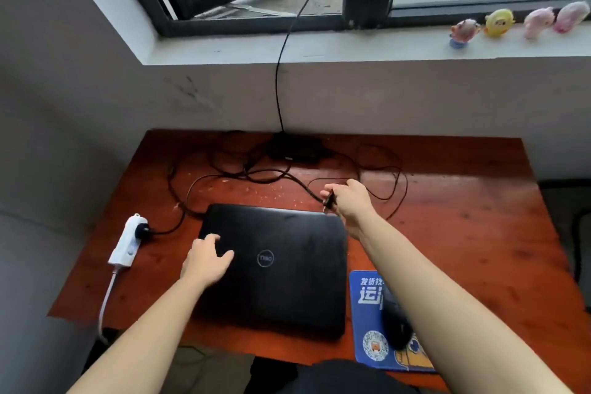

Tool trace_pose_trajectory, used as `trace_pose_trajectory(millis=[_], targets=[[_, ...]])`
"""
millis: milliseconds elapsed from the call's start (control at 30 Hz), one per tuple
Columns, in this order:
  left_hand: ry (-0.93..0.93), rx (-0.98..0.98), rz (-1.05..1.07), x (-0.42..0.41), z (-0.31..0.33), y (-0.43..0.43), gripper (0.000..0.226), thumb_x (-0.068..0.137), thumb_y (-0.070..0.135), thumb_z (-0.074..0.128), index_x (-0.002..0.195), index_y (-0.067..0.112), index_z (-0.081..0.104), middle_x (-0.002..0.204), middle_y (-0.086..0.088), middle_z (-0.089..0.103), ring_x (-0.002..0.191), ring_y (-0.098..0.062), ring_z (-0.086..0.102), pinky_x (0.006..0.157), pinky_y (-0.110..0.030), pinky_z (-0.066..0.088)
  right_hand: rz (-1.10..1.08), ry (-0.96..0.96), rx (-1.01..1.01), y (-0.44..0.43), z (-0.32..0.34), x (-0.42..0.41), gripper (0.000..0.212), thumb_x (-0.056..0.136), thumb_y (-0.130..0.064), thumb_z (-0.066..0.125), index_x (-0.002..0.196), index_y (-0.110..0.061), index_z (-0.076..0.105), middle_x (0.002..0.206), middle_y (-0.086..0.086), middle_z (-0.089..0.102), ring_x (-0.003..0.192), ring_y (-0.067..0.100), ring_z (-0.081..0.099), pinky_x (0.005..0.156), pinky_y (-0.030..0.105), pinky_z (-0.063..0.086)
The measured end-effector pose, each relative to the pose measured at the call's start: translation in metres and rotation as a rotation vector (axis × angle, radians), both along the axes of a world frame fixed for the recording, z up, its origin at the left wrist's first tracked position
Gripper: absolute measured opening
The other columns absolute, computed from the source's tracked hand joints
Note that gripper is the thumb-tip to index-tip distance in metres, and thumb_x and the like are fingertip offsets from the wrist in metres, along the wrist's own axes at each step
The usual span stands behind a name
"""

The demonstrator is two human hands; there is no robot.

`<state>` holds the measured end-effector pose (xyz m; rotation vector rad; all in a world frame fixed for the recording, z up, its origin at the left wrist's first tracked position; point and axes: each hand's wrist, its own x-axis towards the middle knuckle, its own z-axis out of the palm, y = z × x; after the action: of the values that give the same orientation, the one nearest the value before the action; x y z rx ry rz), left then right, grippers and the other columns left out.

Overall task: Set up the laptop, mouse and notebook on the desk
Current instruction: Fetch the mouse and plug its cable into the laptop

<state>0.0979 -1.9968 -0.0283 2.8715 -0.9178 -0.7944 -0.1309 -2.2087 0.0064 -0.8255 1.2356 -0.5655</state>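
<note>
A closed black laptop (281, 265) lies flat in the middle of the reddish wooden desk (463, 217). My left hand (206, 261) rests on its lid near the left edge, fingers spread. My right hand (350, 201) hovers just past the laptop's far right corner and pinches a black cable plug (329, 200), its cord trailing back to the left. A black mouse (395, 323) sits on a blue mouse pad (371, 323) to the right of the laptop, partly hidden by my right forearm. No notebook is in view.
Tangled black cables (256, 169) and a black power adapter (295, 145) lie at the back of the desk. A white power strip (128, 240) with a black plug sits at the left edge. Small toy figures (499, 22) stand on the windowsill.
</note>
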Motion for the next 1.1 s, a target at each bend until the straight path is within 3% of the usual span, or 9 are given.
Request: trace_pose_trajectory(millis=[133, 267, 367, 467, 600, 733, 867, 1000, 1100], targets=[[0.062, -0.020, -0.021, 0.070, -0.016, 0.014, 0.064, 0.088, 0.047, 0.065, 0.142, 0.021, 0.044, 0.138, -0.012, 0.048, 0.126, -0.033, 0.051, 0.100, -0.042, 0.043, -0.058, 0.184, -0.179, 0.017, 0.002, 0.053, 0.017, 0.102, -0.002, 0.036, 0.118, 0.000, 0.041, 0.123, -0.001, 0.069, 0.065, -0.001, 0.059, 0.041, 0.009, 0.037], [0.263, -0.092, 0.118, 0.119, -0.028, 0.020, 0.060, 0.093, 0.044, 0.062, 0.141, 0.013, 0.046, 0.136, -0.014, 0.054, 0.128, -0.033, 0.052, 0.104, -0.041, 0.041, 0.016, 0.222, -0.482, 0.020, 0.039, 0.111, 0.051, 0.104, -0.003, 0.037, 0.151, 0.013, 0.023, 0.087, -0.050, 0.054, 0.057, -0.011, 0.054, 0.053, 0.005, 0.041], [0.658, -0.246, 0.413, 0.133, -0.033, 0.026, 0.041, 0.099, 0.040, 0.054, 0.127, 0.009, 0.056, 0.109, -0.007, 0.065, 0.101, -0.027, 0.066, 0.091, -0.044, 0.056, 0.099, 0.178, -0.604, 0.038, 0.063, 0.157, 0.074, 0.104, -0.003, 0.042, 0.158, -0.007, -0.009, 0.099, -0.024, 0.069, 0.066, 0.003, 0.052, 0.065, 0.014, 0.042], [0.809, -0.293, 0.494, 0.138, -0.035, 0.027, 0.034, 0.104, 0.037, 0.047, 0.120, 0.010, 0.058, 0.108, -0.008, 0.065, 0.101, -0.025, 0.066, 0.076, -0.038, 0.056, 0.303, 0.213, -0.624, 0.072, 0.046, 0.184, 0.086, 0.102, -0.003, 0.046, 0.156, -0.017, -0.019, 0.098, -0.013, 0.073, 0.067, 0.009, 0.054, 0.066, 0.018, 0.045], [0.914, -0.319, 0.580, 0.143, -0.045, 0.034, 0.032, 0.106, 0.032, 0.043, 0.119, 0.007, 0.059, 0.108, -0.012, 0.065, 0.101, -0.025, 0.063, 0.070, -0.034, 0.053, 0.693, 0.363, -0.317, 0.126, -0.015, 0.182, 0.094, 0.102, -0.012, 0.052, 0.154, -0.023, -0.025, 0.100, -0.015, 0.072, 0.069, 0.004, 0.062, 0.061, 0.013, 0.048], [0.932, -0.311, 0.576, 0.143, -0.056, 0.039, 0.033, 0.104, 0.030, 0.047, 0.116, 0.006, 0.066, 0.114, -0.010, 0.068, 0.109, -0.026, 0.064, 0.086, -0.041, 0.055, 0.667, 0.585, -0.303, 0.153, -0.059, 0.153, 0.076, 0.093, -0.012, 0.064, 0.151, -0.029, 0.019, 0.100, -0.007, 0.063, 0.079, 0.013, 0.068, 0.086, 0.036, 0.056], [0.890, -0.362, 0.631, 0.132, -0.059, 0.040, 0.023, 0.097, 0.027, 0.056, 0.106, 0.012, 0.071, 0.104, -0.005, 0.072, 0.097, -0.019, 0.068, 0.067, -0.032, 0.054, 0.466, 0.656, -0.265, 0.141, -0.067, 0.135, 0.035, 0.085, -0.015, 0.073, 0.100, -0.025, 0.043, 0.084, -0.009, 0.069, 0.081, 0.018, 0.068, 0.071, 0.028, 0.051], [0.862, -0.397, 0.687, 0.122, -0.058, 0.044, 0.027, 0.097, 0.028, 0.057, 0.114, 0.012, 0.069, 0.101, 0.000, 0.071, 0.094, -0.014, 0.066, 0.068, -0.030, 0.051, 0.177, 0.490, -0.094, 0.102, -0.055, 0.143, 0.051, 0.087, -0.013, 0.071, 0.135, -0.014, 0.053, 0.092, -0.005, 0.073, 0.084, 0.010, 0.067, 0.074, 0.023, 0.050], [0.873, -0.391, 0.707, 0.122, -0.055, 0.047, 0.030, 0.102, 0.027, 0.050, 0.118, 0.008, 0.067, 0.110, -0.006, 0.070, 0.110, -0.024, 0.064, 0.086, -0.036, 0.050, 0.271, 0.479, -0.412, 0.092, -0.037, 0.161, 0.036, 0.093, -0.019, 0.066, 0.129, -0.019, 0.065, 0.098, -0.007, 0.068, 0.082, -0.002, 0.059, 0.083, 0.022, 0.051]])
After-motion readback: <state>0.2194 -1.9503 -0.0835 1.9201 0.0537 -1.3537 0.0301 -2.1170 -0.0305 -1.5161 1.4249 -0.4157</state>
